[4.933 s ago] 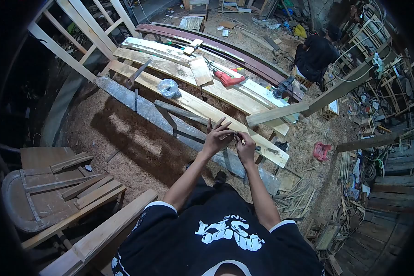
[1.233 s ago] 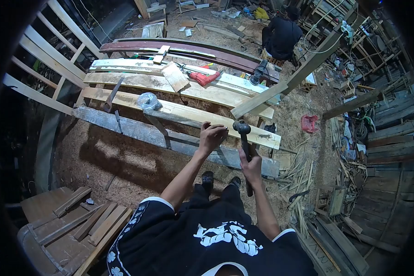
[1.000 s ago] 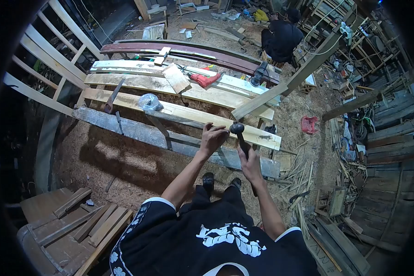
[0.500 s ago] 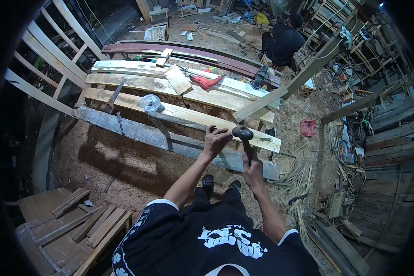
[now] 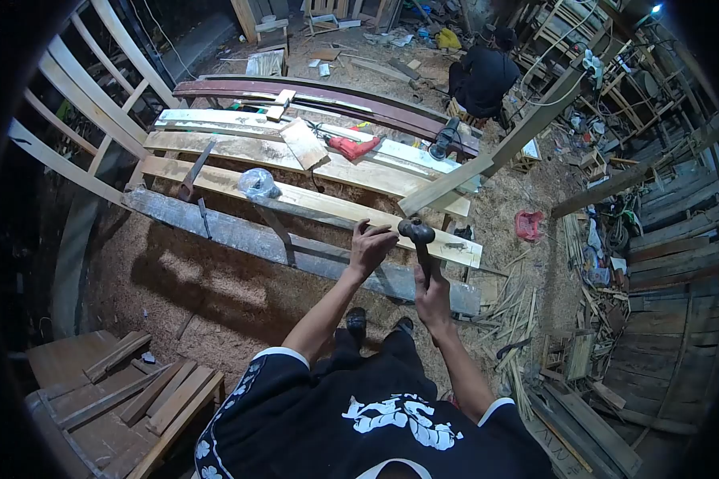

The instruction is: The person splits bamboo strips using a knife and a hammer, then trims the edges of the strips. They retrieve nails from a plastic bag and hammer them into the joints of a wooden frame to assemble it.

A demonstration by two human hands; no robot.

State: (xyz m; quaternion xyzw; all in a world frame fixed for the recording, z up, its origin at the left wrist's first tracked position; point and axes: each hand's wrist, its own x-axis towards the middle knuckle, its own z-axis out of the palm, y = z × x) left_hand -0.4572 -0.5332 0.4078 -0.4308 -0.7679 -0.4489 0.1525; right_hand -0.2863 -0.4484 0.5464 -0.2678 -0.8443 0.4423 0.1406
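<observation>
My right hand (image 5: pixel 433 301) is wrapped round the handle of a hammer (image 5: pixel 416 232), whose dark head is raised over the right part of a pale wooden board (image 5: pixel 327 204). Just left of the hammer head, my left hand (image 5: pixel 371 249) is held at the board's near edge, its fingers bent and thumb drawn in as in a pinch. Whatever those fingers hold, if anything, is too small to make out. A roll of clear plastic (image 5: pixel 258 184) sits farther left on the same board. Close to my body runs a grey, stained plank (image 5: pixel 216 227).
A handsaw (image 5: pixel 193 176) and a chisel-like tool (image 5: pixel 204 217) lie at left. Beyond are a red power drill (image 5: pixel 354 147), a dark power tool (image 5: pixel 445 137) and a slanting wooden post (image 5: pixel 527 136). A person in dark clothes (image 5: pixel 485 77) crouches at the back. Scrap wood (image 5: pixel 168 395) lies lower left.
The whole view has shifted slightly to the left. Both hands and the hammer keep nearly the same places over the board.
</observation>
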